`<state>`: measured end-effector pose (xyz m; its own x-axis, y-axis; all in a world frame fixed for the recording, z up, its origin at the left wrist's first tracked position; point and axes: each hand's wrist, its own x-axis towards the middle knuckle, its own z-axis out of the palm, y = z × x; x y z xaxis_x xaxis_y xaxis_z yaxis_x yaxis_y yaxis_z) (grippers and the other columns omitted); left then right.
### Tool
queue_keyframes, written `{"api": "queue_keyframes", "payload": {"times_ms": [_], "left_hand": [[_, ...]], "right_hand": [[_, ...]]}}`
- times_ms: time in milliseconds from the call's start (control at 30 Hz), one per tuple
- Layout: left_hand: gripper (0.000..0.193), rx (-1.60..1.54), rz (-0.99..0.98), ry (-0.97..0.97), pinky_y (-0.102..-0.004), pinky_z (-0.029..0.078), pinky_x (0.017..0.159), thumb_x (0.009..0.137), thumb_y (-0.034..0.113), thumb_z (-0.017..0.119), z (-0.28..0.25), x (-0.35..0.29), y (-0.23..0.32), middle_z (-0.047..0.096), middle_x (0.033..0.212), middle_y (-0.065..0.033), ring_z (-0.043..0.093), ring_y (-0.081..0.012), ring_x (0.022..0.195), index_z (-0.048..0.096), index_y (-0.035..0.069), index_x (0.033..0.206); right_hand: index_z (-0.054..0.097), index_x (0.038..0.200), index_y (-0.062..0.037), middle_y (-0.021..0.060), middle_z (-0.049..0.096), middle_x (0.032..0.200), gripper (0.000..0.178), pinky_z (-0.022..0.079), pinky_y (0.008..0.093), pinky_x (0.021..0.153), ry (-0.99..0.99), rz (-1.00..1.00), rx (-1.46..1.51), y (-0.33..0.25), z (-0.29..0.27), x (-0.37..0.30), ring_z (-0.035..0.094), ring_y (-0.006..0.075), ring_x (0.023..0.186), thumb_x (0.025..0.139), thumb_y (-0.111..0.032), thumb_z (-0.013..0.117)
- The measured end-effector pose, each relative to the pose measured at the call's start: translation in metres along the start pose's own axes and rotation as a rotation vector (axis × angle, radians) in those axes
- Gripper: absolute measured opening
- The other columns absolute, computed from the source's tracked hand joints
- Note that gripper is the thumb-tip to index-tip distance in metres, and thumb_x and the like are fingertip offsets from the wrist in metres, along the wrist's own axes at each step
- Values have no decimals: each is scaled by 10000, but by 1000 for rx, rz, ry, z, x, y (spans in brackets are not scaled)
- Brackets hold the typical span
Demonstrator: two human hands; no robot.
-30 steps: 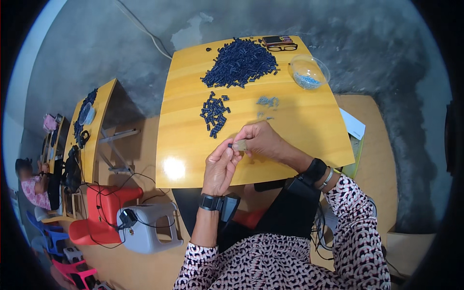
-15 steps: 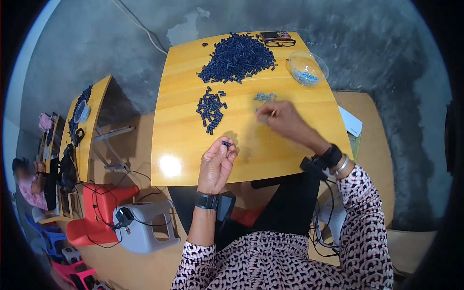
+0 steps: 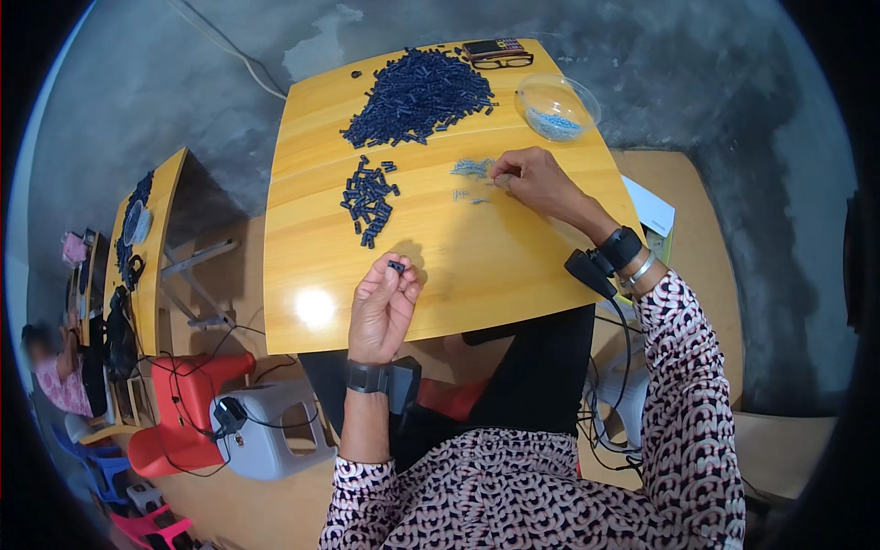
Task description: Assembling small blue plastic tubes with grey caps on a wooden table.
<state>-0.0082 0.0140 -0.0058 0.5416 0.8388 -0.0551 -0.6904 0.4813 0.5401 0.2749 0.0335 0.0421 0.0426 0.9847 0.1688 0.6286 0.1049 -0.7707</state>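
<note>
Your right hand (image 3: 536, 179) covers w/e it pinches by the grey bits (image 3: 472, 168) — too small to ID. Left of the table (image 3: 440, 238), a person (image 3: 55, 371) is blurred, edge-cut.

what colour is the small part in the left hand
Dark blue, nearly black; the small part in the left hand shows best in the head view.

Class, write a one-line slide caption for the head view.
Left hand pinches a small dark part while right hand reaches pale blue bits on a yellow table.
</note>
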Motion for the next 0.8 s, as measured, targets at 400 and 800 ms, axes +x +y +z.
{"api": "queue_keyframes", "payload": {"times_ms": [400, 800], "left_hand": [[174, 39, -1, -2, -250, 430, 758, 890, 61, 557, 2, -3, 1, 538, 977, -60, 478, -136, 848, 543, 42, 1062], [189, 24, -8, -6, -249, 427, 768, 887, 49, 557, 0, -2, 1, 541, 992, -69, 489, -139, 860, 535, 32, 1074]], "right_hand": [[633, 839, 46, 163, 620, 792, 111, 470, 337, 650, 18, -105, -119, 26, -3, 1, 602, 263, 726, 770, -34, 601], [620, 838, -1, 135, 587, 899, 120, 436, 396, 814, -16, -168, -354, 20, 19, 8, 529, 303, 912, 817, -109, 571]]}}
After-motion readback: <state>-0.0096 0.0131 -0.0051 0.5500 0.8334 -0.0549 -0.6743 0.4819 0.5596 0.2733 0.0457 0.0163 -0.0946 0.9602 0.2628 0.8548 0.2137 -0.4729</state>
